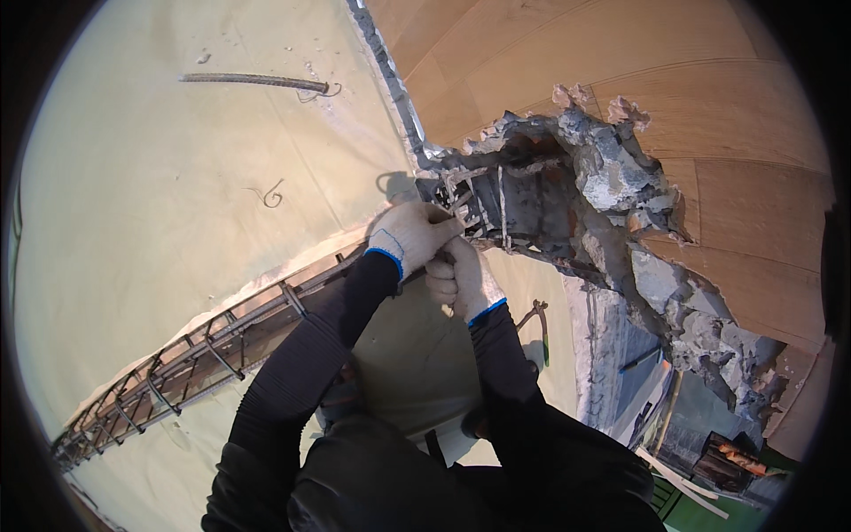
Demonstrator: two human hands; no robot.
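Long, narrow cage of dark steel bars [211, 337], hooped crosswise. White-gloved, blue-cuffed left hand [413, 232] and right hand [464, 275]: fingers curled, contents indiscernible.

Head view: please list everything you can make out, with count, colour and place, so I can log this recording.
rebar cage: one, dark grey-brown, lower left up toward the hands
pale surface: one, cream, left side
loose rod: one, grey, upper left
bent wire: one, brownish, left of the hands
broken concrete: uncounted pieces, grey-white, right of centre
exposed bars: several, light grey, in the broken opening
planks: several, brown, upper right
pronged item: one, brownish, right of the right hand; kind unclear
wood strips: about two, pale, lower right
left hand: one, white glove, blue cuff, centre
right hand: one, white glove, blue cuff, against the left
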